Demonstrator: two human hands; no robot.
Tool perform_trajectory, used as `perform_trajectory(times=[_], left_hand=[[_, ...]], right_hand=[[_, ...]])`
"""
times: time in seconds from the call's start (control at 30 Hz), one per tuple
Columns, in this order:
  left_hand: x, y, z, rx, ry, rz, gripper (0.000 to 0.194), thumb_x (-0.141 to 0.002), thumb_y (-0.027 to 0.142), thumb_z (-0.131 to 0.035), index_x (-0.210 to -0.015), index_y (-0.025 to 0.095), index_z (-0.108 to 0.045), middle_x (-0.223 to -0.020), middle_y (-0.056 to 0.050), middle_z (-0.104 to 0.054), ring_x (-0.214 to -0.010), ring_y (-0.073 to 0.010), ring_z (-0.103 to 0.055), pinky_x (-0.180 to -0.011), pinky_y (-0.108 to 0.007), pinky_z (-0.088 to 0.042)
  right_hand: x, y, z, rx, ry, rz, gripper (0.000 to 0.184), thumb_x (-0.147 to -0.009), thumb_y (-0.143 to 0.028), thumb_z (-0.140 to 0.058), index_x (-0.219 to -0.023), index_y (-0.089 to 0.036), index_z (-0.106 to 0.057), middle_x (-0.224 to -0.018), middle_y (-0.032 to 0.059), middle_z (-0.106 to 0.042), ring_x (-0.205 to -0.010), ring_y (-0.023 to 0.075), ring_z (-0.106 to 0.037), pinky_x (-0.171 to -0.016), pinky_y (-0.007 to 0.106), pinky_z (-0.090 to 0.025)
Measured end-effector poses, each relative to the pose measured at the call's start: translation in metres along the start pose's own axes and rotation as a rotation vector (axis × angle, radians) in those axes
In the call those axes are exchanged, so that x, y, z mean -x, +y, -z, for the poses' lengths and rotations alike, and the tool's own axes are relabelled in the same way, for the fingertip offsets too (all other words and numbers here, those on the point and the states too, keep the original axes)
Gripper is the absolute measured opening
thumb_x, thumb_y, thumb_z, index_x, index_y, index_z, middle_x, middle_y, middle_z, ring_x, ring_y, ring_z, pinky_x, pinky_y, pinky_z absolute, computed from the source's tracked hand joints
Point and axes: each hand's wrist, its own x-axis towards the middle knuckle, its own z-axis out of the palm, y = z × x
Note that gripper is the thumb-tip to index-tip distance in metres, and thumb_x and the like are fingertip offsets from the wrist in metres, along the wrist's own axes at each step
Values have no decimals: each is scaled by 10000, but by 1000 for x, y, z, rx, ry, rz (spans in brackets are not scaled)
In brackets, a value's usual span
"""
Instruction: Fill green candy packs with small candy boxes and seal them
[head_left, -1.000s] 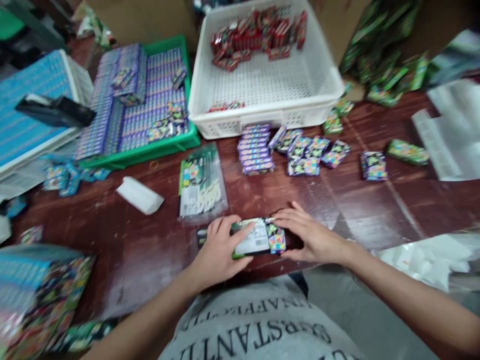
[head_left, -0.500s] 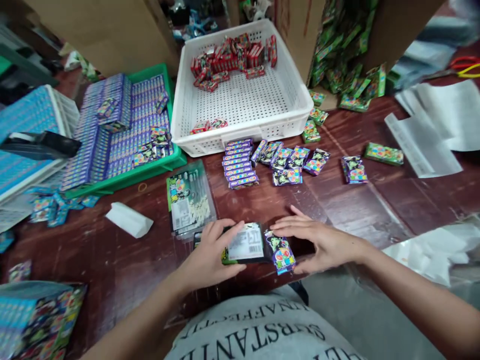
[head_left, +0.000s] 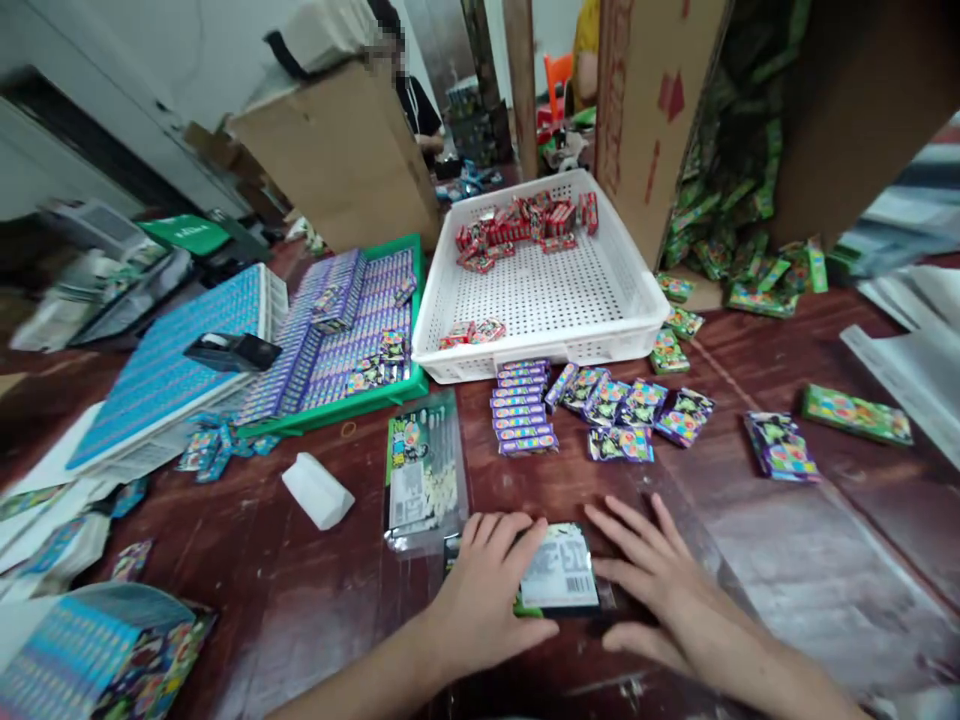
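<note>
A flat black-and-green printed packaging bag (head_left: pixel 561 568) with a white barcode label lies on the table in front of me. My left hand (head_left: pixel 495 590) grips its left part, fingers over the far edge and thumb along the near side. Close to the bag's right end is my right hand (head_left: pixel 660 580), fingers spread and apart; whether a fingertip touches the bag I cannot tell. Up and left of my left hand lies a stack of similar clear-fronted bags (head_left: pixel 425 475). Beyond the hands sit a row of purple packets (head_left: pixel 523 408) and several loose purple packets (head_left: pixel 621 443).
A white perforated crate (head_left: pixel 540 350) holds red packets. Left of it are a green tray (head_left: pixel 352 408) of purple packets and a blue-filled crate (head_left: pixel 172 360) with a black tape dispenser (head_left: pixel 232 352) on top. Folded white paper (head_left: pixel 319 490) lies left; green packets (head_left: pixel 855 413) lie right. People sit behind.
The purple packet by my right hand at the bag's end is no longer visible. My right fingers have spread apart. My left hand stays on the bag, and the camera view has tilted up.
</note>
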Motion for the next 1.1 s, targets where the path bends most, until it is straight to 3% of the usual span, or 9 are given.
perform_trajectory(times=[0.13, 0.27, 0.33, 0.47, 0.6, 0.77, 0.9, 1.0, 1.1], left_hand=[[-48, -30, 59, -108, 142, -185, 787, -760, 730, -712, -1371, 248, -592, -1396, -130, -584, -1251, -337, -530, -1086, -547, -410], [-155, -91, 163, -359, 273, 196, 497, -1021, 458, -454, -1427, 185, -544, -1497, -137, -524, -1406, -285, -438, -1174, -428, -319], [-213, -119, 199, -418, 148, 434, 600, -993, 436, -499, -1464, 66, -472, -1461, -209, -553, -1351, -343, -503, -1115, -431, -372], [-282, -145, 219, -398, 7, 478, 648, -815, 378, -717, -1303, -29, -586, -1251, -244, -686, -1111, -354, -656, -964, -394, -479], [-276, -130, 217, -440, 101, 477, 704, -847, 385, -666, -1454, 83, -474, -1267, -180, -649, -1138, -359, -622, -966, -450, -488], [-216, -46, 187, -213, 474, 137, 444, -857, 361, -648, -1246, 151, -609, -1220, -109, -563, -1185, -282, -553, -1039, -441, -477], [-151, 33, 103, 139, 138, -83, 282, -873, 349, -623, -1120, 216, -649, -1242, -82, -562, -937, -199, -650, -879, -357, -568], [-118, 68, 42, 136, -79, -55, 476, -886, 410, -617, -1313, 201, -582, -1322, -107, -525, -880, -213, -690, -880, -407, -582], [-108, 76, 13, 7, -134, -44, 769, -872, 527, -651, -1501, 154, -412, -1391, -161, -503, -1034, -318, -679, -892, -471, -570]], right_hand=[[-6, 33, 22, 48, 186, -45, 581, -880, -532, -704, -1413, -366, -544, -1586, 98, -465, -1457, 427, -408, -1140, 800, -272], [-31, 116, 86, 143, 519, -226, 521, -906, -377, -691, -1394, -267, -547, -1427, 152, -581, -1335, 367, -537, -1092, 631, -441], [-47, 158, 120, 219, 519, -339, 550, -913, -380, -663, -1411, -192, -524, -1410, 199, -573, -1332, 395, -526, -1071, 652, -429], [-79, 214, 155, 200, 265, -416, 567, -886, -352, -696, -1390, -139, -549, -1253, 179, -671, -1134, 329, -656, -1013, 566, -496], [-112, 228, 150, 165, 146, -408, 834, -737, -428, -846, -1452, -157, -514, -1388, 176, -594, -1232, 318, -619, -1052, 470, -505], [-124, 217, 153, 153, 69, -419, 786, -675, -377, -871, -1396, -226, -596, -1347, 121, -601, -1205, 323, -632, -1051, 434, -512], [-86, 176, 170, 218, 170, -491, 599, -827, -500, -719, -1332, -188, -640, -1274, 149, -634, -1094, 336, -671, -955, 452, -533], [-41, 128, 175, 207, 237, -509, 427, -980, -487, -506, -1211, -180, -691, -1014, 101, -737, -892, 269, -711, -817, 387, -539], [-1, 84, 162, -21, 116, -486, 446, -1020, -507, -450, -1267, -196, -654, -983, 69, -765, -806, 219, -717, -749, 343, -544]])
